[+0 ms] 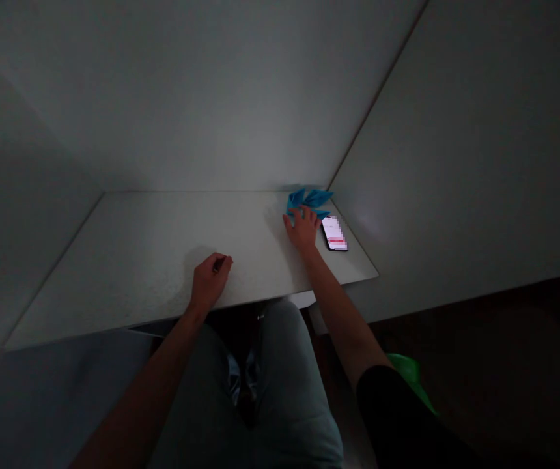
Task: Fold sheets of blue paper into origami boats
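My right hand [302,227] reaches to the far right corner of the white table [138,254], fingers spread on a pile of blue folded paper pieces [309,198]. A lit phone [335,233] lies just right of that hand. My left hand [210,279] rests near the table's front edge with its fingers curled loosely; whether anything is inside them is unclear in the dim light.
White partition walls [456,163] close in the table at the back and on both sides. My grey-trousered legs [270,391] sit under the front edge. A green object [409,374] shows by my right elbow, above a dark floor.
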A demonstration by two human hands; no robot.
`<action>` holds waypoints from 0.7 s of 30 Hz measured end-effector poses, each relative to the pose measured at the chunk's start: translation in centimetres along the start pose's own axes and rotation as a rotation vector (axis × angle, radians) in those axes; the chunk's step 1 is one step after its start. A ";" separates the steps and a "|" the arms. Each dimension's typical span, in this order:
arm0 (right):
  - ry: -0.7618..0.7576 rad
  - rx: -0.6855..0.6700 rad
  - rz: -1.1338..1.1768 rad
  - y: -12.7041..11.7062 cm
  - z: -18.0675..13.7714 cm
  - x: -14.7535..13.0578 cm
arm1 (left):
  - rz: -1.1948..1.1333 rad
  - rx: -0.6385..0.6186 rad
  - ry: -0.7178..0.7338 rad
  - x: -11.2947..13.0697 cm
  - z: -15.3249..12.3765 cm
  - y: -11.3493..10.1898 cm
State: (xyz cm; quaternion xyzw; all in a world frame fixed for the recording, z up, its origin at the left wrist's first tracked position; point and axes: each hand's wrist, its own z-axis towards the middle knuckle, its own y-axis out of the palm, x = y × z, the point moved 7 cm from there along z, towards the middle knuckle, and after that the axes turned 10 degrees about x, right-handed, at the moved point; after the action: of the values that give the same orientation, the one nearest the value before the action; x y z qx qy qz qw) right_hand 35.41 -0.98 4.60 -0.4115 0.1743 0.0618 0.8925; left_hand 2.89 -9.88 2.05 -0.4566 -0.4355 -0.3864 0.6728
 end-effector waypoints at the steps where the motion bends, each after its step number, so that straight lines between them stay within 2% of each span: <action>1: -0.004 -0.027 -0.022 0.9 0.8 -0.3 | 0.003 -0.003 -0.001 0.0 0.0 0.0; 4: -0.031 -0.063 -0.044 2.8 2.6 -1.1 | 0.000 -0.002 -0.013 0.0 -0.1 0.0; 6: -0.075 -0.067 -0.038 3.2 3.4 -2.2 | -0.022 -0.003 -0.032 0.0 -0.2 0.0; 10: -0.207 -0.084 0.015 3.8 4.0 -7.5 | -0.077 -0.015 -0.084 -0.1 -0.2 0.0; 13: -0.249 -0.080 0.154 5.2 3.6 -12.2 | -0.113 -0.027 -0.122 -0.2 -0.1 -0.1; 16: -0.325 -0.134 0.280 7.7 2.5 -15.8 | -0.179 -0.021 -0.159 -0.4 -0.5 -0.3; 19: -0.438 -0.229 0.356 9.8 1.0 -17.6 | -0.297 -0.027 -0.188 -0.7 -0.7 -0.6; 21: -0.502 -0.275 0.427 10.3 0.3 -18.1 | -0.365 -0.035 -0.189 -0.9 0.3 -0.9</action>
State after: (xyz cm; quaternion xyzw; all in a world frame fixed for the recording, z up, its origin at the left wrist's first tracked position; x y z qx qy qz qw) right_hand 15.98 6.61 3.99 -0.4540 0.0219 0.3689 0.8108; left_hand 1.69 -9.75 1.55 -0.4159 -0.5655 -0.4649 0.5395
